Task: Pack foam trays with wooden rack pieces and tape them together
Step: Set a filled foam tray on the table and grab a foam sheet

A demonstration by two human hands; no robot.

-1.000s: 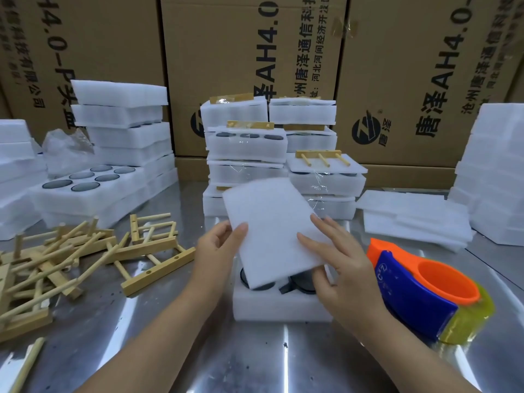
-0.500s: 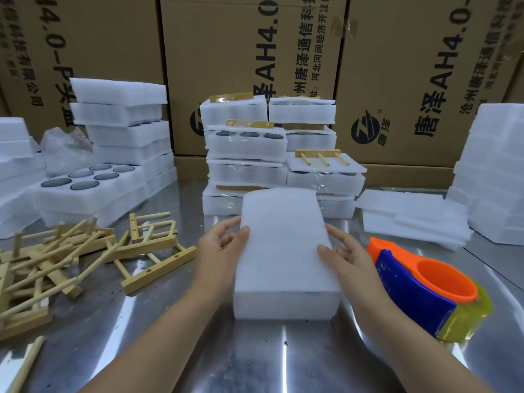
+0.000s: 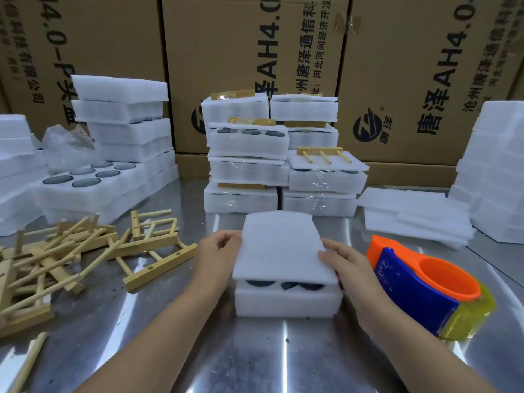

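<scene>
A white foam tray [image 3: 287,303] sits on the metal table in front of me, with dark round items showing in its near pockets. A thin white foam sheet [image 3: 280,248] lies over it, its near edge lifted a little off the tray. My left hand [image 3: 218,256] pinches the sheet's left edge and my right hand [image 3: 347,265] pinches its right edge. Wooden rack pieces [image 3: 68,251] lie in a loose pile to the left.
An orange and blue tape dispenser [image 3: 425,287] stands close by my right hand. Taped foam packs [image 3: 280,154] are stacked behind the tray, more foam trays [image 3: 113,143] at the left and right, loose foam sheets [image 3: 411,217] at the right. Cardboard boxes [image 3: 255,52] wall the back.
The foam sheet came down from a tilted hold to lie flat over the tray, then its near edge rose slightly. Both hands moved to the sheet's side edges.
</scene>
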